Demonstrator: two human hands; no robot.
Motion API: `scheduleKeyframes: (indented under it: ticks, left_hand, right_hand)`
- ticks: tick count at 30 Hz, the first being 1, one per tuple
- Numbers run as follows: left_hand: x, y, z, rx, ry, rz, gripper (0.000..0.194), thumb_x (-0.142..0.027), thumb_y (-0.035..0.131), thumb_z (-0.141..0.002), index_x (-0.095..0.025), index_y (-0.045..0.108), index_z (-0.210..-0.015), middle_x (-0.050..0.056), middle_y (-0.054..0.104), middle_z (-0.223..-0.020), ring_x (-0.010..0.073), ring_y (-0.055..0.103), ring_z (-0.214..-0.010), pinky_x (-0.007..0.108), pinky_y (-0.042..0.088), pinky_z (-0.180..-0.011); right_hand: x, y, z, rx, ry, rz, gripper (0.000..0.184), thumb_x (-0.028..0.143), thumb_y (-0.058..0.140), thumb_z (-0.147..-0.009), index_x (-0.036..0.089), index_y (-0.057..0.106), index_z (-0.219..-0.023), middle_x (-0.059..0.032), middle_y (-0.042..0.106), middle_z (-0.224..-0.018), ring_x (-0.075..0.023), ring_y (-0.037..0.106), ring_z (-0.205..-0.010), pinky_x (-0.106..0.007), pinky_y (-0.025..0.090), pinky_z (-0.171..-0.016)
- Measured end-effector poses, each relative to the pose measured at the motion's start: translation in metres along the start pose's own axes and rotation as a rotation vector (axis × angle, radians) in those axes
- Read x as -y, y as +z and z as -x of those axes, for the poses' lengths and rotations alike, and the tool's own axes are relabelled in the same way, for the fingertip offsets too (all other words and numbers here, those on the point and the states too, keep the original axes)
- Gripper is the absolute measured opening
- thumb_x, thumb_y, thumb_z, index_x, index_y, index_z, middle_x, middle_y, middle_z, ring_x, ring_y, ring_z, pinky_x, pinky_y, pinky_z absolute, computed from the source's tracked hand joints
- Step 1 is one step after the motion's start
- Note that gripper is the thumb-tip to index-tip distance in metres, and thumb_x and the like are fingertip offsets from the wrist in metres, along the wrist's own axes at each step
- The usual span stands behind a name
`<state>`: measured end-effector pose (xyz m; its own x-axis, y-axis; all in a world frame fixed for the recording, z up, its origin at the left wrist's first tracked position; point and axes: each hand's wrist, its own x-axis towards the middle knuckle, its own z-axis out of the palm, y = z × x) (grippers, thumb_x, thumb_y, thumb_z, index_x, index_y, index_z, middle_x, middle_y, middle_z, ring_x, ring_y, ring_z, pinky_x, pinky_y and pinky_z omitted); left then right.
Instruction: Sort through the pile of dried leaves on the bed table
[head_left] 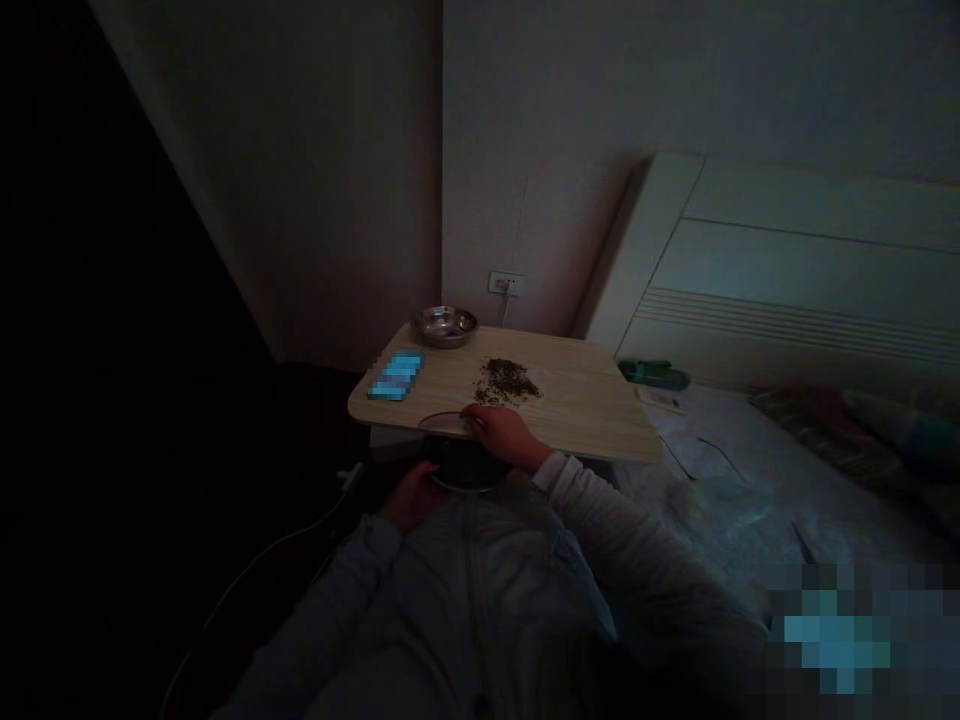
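Note:
Below the front edge of a small wooden table point(592, 415), a dark round bowl point(469, 468) is held close to my body. My left hand point(414, 495) grips its left side, thumb at the rim. My right hand point(504, 432) is over the bowl's far side at the table edge, fingers curled together; what they hold, if anything, is too dark to make out. A loose pile of small green beans or seeds point(506, 380) lies on the tabletop just beyond my right hand, with several scattered grains around it.
A shiny metal bowl point(444, 327) stands at the table's back left corner, behind a lit phone point(396, 376). On the right is a bed point(705, 480) with a green bottle point(654, 375) by the headboard point(787, 260). A white cable point(274, 545) runs along the left.

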<state>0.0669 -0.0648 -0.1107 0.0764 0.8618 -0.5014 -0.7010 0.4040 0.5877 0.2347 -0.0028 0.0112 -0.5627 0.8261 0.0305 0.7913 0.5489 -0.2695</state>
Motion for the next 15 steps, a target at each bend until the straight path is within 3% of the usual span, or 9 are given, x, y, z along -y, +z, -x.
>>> scheduleKeyframes:
  ticks: [4, 15]
  left_hand:
    - [-0.0004, -0.0002, -0.0007, -0.036, 0.002, -0.021, 0.018, -0.01, 0.056, -0.08, -0.016, 0.065, -0.094, 0.005, 0.076, -0.078, 0.0222, 0.073, -0.076, 0.036, 0.059, -0.075]
    - [-0.0009, -0.0002, 0.0013, -0.013, -0.003, -0.019, 0.012, -0.009, 0.059, -0.078, -0.015, 0.066, -0.087, 0.006, 0.075, -0.076, 0.0227, 0.072, -0.075, 0.036, 0.059, -0.074]
  right_hand:
    - [-0.0018, 0.0035, 0.0013, -0.013, -0.003, -0.008, 0.04, 0.026, 0.039, -0.101, 0.021, 0.063, -0.132, -0.0108, 0.072, -0.125, -0.0226, 0.068, -0.112, -0.033, 0.048, -0.096]
    - [-0.005, 0.0043, -0.0009, -0.041, 0.013, -0.036, 0.039, 0.026, 0.04, -0.101, 0.021, 0.064, -0.131, -0.0104, 0.072, -0.124, -0.0227, 0.068, -0.11, -0.033, 0.049, -0.095]
